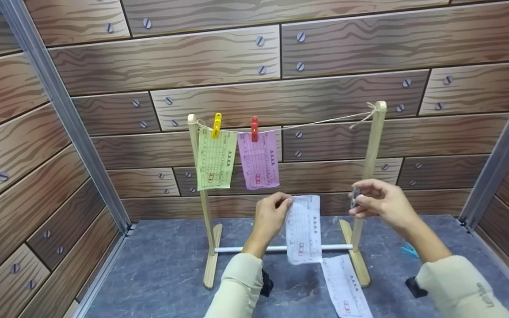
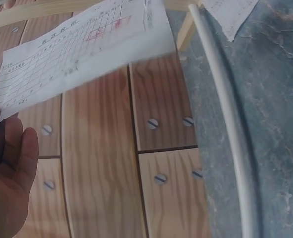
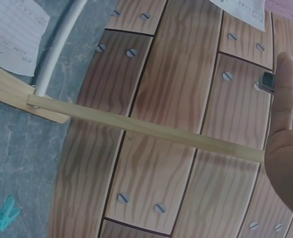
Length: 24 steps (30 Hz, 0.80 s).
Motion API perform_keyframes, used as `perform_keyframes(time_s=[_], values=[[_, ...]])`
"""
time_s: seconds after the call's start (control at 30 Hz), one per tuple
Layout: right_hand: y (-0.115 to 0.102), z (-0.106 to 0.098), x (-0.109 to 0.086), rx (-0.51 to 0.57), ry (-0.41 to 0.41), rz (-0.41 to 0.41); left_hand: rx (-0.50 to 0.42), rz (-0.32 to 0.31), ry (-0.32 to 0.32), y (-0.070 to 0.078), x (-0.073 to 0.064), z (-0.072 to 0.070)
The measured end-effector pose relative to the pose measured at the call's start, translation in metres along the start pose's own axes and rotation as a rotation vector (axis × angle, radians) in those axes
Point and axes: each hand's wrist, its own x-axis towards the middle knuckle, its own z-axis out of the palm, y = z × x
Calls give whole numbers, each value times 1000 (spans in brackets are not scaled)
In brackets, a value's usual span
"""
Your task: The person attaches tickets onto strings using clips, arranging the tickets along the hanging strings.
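My left hand pinches the upper left corner of a white printed slip, which hangs upright in front of the wooden stand. In the left wrist view the same slip stretches away from the fingertips. My right hand, raised beside the right post, holds a grey clothespin between thumb and fingers. Above and to the left, a yellow clothespin fixes a green slip to the string. Beside it, a red clothespin holds a pink slip.
Another white slip lies on the grey marbled table, near the stand's right foot. A teal clothespin is on the table at the right. A white bar joins the posts low down. Wood-patterned panels enclose the back and sides.
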Motion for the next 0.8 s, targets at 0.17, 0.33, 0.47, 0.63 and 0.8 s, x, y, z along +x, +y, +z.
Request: perform_keyframes(time_s=[0.17, 0.33, 0.47, 0.63, 0.8], values=[[-11, 3, 5, -23, 20, 17, 17, 31, 16, 7, 10, -2], [-19, 3, 10, -6, 8, -23, 26, 85, 46, 18, 21, -4], [-25, 3, 14, -12, 9, -54, 30, 113, 56, 29, 31, -5], [-33, 4, 16, -51, 14, -67, 55, 164, 91, 45, 46, -6], [-43, 6, 18, -62, 4, -68, 31, 205, 167, 63, 64, -9]])
